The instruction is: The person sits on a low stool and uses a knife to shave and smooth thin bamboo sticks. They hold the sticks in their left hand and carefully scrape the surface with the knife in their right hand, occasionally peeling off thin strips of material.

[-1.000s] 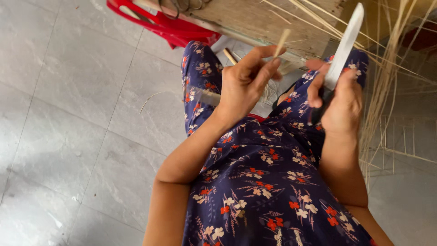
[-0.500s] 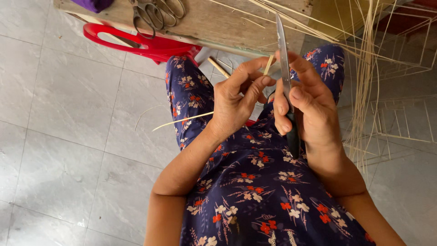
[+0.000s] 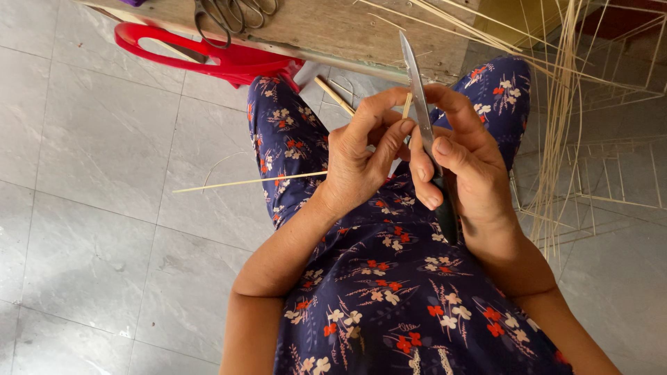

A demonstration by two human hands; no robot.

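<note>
My left hand (image 3: 361, 156) pinches a thin bamboo stick (image 3: 250, 182) that runs out to the left over my knee; its short top end shows between my fingers. My right hand (image 3: 462, 163) grips a knife (image 3: 417, 97) with a dark handle, the long grey blade pointing up and away from me. The blade sits right beside the stick's upper end, between my two hands. Both hands are held close together above my lap, which is covered by dark blue flowered cloth (image 3: 396, 292).
A wooden board (image 3: 333, 31) lies ahead with scissors (image 3: 222, 14) on it. A red plastic stool (image 3: 201, 55) stands at the left. Many thin bamboo strips (image 3: 556, 104) and a wire frame (image 3: 611, 173) are on the right. Grey floor tiles (image 3: 90, 208) lie at the left.
The knife has turned from flat-on to edge-on and come in beside the stick. Both hands have drawn closer together, and the long stick end now sticks out to the left.
</note>
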